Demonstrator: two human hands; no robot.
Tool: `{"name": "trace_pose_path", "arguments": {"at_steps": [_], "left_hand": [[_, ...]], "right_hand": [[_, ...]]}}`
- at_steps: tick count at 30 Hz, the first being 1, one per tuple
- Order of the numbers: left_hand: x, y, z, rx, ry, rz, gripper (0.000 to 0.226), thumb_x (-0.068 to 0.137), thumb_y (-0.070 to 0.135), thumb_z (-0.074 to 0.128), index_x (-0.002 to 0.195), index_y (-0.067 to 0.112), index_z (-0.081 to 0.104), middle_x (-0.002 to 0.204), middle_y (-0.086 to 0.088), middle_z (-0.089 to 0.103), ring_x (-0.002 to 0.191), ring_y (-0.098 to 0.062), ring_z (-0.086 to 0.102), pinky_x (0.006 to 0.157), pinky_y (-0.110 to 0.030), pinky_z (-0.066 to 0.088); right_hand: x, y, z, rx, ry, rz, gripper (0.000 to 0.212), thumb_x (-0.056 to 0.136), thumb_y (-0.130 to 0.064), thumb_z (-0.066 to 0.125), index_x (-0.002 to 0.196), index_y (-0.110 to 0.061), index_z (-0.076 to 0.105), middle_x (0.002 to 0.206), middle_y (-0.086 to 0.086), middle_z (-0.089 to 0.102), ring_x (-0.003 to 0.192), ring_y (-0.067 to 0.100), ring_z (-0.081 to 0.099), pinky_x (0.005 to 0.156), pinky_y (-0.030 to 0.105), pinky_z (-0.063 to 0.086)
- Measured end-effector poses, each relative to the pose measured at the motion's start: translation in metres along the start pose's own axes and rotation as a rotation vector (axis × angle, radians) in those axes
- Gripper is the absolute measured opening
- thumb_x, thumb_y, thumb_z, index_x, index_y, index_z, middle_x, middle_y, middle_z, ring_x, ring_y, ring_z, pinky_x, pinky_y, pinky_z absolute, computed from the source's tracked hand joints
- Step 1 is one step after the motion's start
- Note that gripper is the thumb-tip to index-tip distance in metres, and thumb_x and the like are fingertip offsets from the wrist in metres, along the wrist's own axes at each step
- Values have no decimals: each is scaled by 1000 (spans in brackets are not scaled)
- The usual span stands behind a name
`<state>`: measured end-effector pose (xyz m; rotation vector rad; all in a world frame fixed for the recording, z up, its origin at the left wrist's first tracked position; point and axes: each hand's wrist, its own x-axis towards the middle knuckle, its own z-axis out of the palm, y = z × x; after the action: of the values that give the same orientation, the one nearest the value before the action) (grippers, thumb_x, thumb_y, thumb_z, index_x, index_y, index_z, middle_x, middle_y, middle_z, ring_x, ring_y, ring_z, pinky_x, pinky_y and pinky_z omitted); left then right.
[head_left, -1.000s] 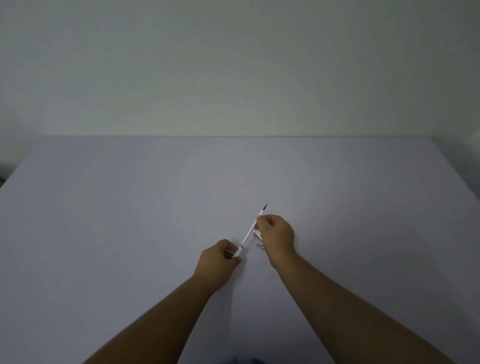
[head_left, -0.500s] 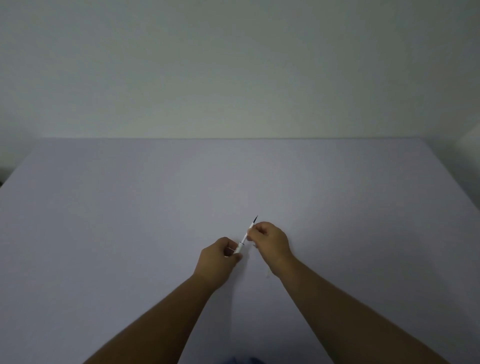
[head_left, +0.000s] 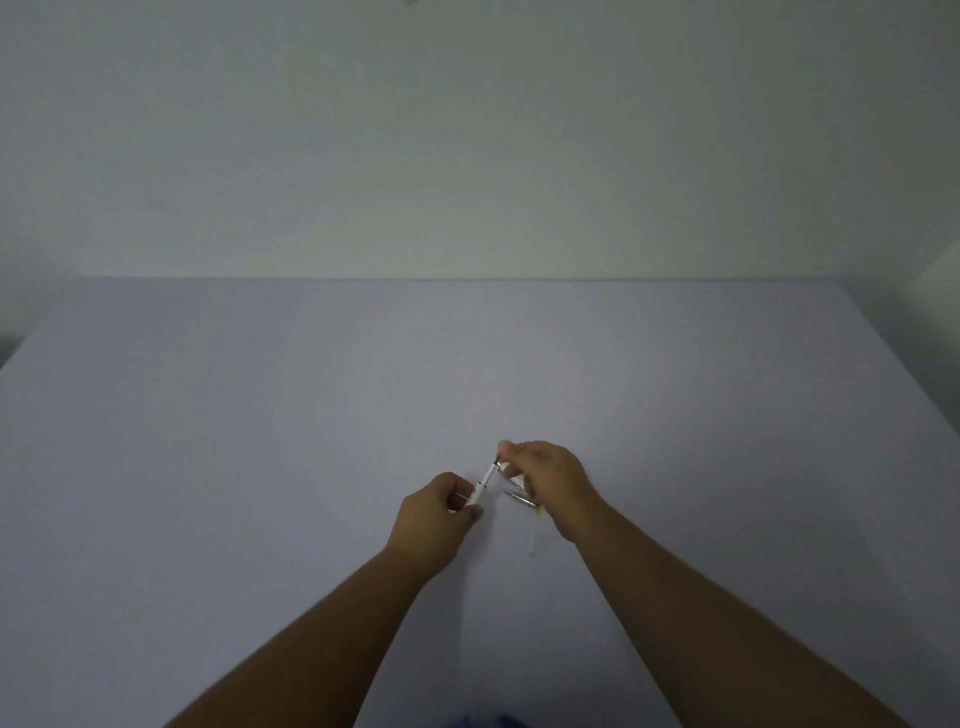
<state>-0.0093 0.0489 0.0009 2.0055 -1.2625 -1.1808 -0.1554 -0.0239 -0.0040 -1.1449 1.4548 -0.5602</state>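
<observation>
A thin white pen (head_left: 484, 479) is held over the pale table (head_left: 260, 441), slanting up to the right. My left hand (head_left: 439, 512) grips its lower end with curled fingers. My right hand (head_left: 545, 483) pinches its upper end, hiding the tip. Below the right hand lies a small silver metal part (head_left: 519, 498), and beside it a thin pale rod with a yellow end (head_left: 535, 530) rests on the table. Both forearms reach in from the bottom edge.
The table runs back to a plain wall (head_left: 467, 156). Its left and right edges slant in toward the far side. A bit of blue cloth (head_left: 483, 722) shows at the bottom edge.
My right hand has slid down the pen toward my left hand, so the dark tip that stuck out above it is now covered. The left hand has stayed in place.
</observation>
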Motion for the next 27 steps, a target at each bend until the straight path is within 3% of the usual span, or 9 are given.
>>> {"name": "trace_pose_path", "arguments": {"at_steps": [1,3,6,9,12,15,20,22,27], "left_hand": [[0,-1,-1,-6,2,-9,9,84,21,65,81,24,58,84,-3,67,82,-24,65,63,-24,45],[-1,-3,-3,-24,5,-16,7,84,20,64,87,24,59,84,-3,67,80,-23,64,60,-22,45],[-2,-5,-5,-44,-10,-17,14,86,20,61,99,26,59,87,-3,68,77,-18,63,57,-19,43],[-3,-6,-5,-39,-26,-10,23,88,22,59,109,33,58,89,-4,69,76,-15,62,57,-18,43],[-4,-7,-6,-30,-31,-9,26,89,23,59,113,35,57,90,-4,68,77,-17,62,59,-19,44],[-5,-7,-7,-32,-33,-5,26,89,22,59,112,35,57,91,-5,68,80,-19,64,59,-18,44],[-6,-6,-7,-13,-41,11,25,89,23,58,110,37,58,90,-4,68,80,-20,64,56,-18,44],[-6,-4,-6,-2,-43,18,25,89,23,58,110,37,58,90,-4,68,81,-20,64,56,-17,42],[-7,-2,-6,0,-40,31,26,89,23,58,111,35,58,89,-5,68,82,-21,64,57,-19,45]], "right_hand": [[2,2,-1,-79,57,-28,25,83,-37,62,81,-13,71,78,0,68,65,14,57,62,26,43],[4,8,-2,-477,107,-145,24,87,-30,55,87,-11,70,87,7,69,80,23,61,68,29,45],[3,20,1,-1051,42,-309,30,94,-29,43,96,-8,65,100,13,63,94,31,60,70,33,44],[1,29,6,-1233,26,-393,32,98,-26,38,104,-6,62,107,13,61,101,32,57,74,37,47],[-2,35,10,-1240,22,-418,24,95,-17,39,102,-7,61,108,12,60,101,30,56,75,37,47],[-2,32,11,-943,74,-404,22,93,-24,47,99,-10,64,99,9,62,94,25,57,74,33,45],[-2,-1,12,69,242,-129,6,87,-21,60,90,-21,65,82,-4,67,73,11,61,67,20,48],[0,-9,10,228,229,-81,9,88,-23,60,82,-22,67,77,-2,67,64,8,60,61,20,50],[-2,-12,9,358,196,-45,10,87,-21,64,78,-18,68,67,-1,67,54,4,60,51,15,53]]}}
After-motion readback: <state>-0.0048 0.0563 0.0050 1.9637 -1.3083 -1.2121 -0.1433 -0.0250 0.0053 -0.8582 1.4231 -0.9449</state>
